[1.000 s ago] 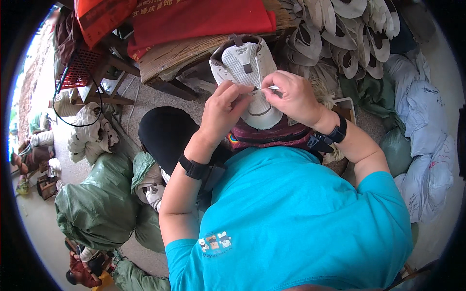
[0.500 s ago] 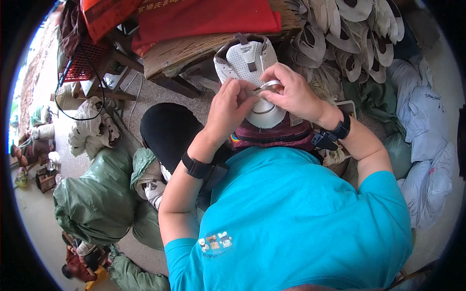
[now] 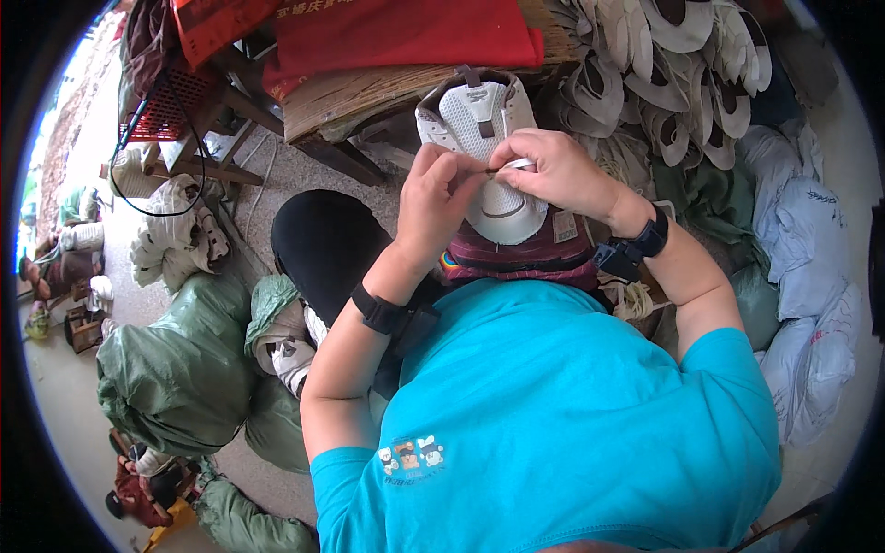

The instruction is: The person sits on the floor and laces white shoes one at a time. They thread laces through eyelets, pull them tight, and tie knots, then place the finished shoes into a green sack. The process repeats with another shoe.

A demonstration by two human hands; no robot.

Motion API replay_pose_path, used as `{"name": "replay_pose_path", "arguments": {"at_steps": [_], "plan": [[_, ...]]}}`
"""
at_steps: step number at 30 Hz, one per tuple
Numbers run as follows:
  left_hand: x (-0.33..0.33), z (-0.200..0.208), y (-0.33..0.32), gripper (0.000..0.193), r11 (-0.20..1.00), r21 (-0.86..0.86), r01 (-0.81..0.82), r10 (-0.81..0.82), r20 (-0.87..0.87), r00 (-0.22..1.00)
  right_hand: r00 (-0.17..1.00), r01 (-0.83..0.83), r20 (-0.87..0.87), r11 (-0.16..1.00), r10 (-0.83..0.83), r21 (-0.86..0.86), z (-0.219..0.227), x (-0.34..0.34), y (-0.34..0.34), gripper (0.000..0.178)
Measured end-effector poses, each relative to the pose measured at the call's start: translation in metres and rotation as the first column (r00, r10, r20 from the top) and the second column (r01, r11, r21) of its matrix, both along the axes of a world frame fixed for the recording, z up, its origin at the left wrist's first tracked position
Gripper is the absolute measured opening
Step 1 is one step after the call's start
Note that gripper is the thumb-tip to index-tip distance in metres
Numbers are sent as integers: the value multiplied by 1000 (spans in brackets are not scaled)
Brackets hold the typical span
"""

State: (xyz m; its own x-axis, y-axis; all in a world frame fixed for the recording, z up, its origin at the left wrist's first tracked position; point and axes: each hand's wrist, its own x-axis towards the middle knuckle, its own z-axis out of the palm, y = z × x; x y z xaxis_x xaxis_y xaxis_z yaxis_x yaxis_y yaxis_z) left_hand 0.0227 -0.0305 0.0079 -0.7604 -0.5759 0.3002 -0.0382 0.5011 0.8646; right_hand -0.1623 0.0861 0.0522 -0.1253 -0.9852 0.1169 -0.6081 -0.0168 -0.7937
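Note:
A white shoe upper (image 3: pixel 501 219) with a mesh tongue and dark brown pull tab rests on a maroon striped cloth or bag (image 3: pixel 521 260) at my lap. My left hand (image 3: pixel 431 194) is over its left side, thumb and forefinger pinched on the small dark tip of a lace. From the other side, my right hand (image 3: pixel 564 175) pinches the white lace (image 3: pixel 521 164), a short loop of it showing between the fingers. Both hands meet just above the toe end of the tongue. The eyelet under my fingertips is hidden.
Ahead is a wooden table (image 3: pixel 369 97) with red cloth (image 3: pixel 406 37). Many grey-white uppers (image 3: pixel 682 74) hang at the far right. White sacks (image 3: pixel 811 240) lie at right, green sacks (image 3: pixel 180 369) at left. Beyond a red basket (image 3: pixel 171 106), other people (image 3: pixel 143 484) sit at far left.
My fingertips have come closer together, with the dark lace tip now stretched between them. The lace loop at my right fingers looks smaller. The whole view has shifted slightly.

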Motion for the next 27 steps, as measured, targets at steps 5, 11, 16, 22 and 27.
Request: {"name": "replay_pose_path", "arguments": {"at_steps": [5, 11, 16, 22, 27], "plan": [[3, 22, -8, 17, 848, -528, 48, 33, 145, 989, 1000, 0, 21, 999, -1, 41, 0, 1, -2, 20], [119, 11, -101, 21, 524, -680, -512, 606, -125, 786, 976, 41, 208, 988, -72, 149, 8, 1, 8, 22], [362, -88, -202, 19, 324, 596, -735, 944, -148, 297, 979, 65, 175, 978, -101, 199, 12, 8, 12, 25], [568, -94, -196, 24, 519, 743, -423, 834, -333, 440, 958, 7, 280, 985, -55, 172, 14, 5, 12, 25], [210, -25, -140, 31, 617, 684, -389, 623, -122, 773, 991, 82, 87, 983, -97, 164, 2, 3, 15, 26]]}}
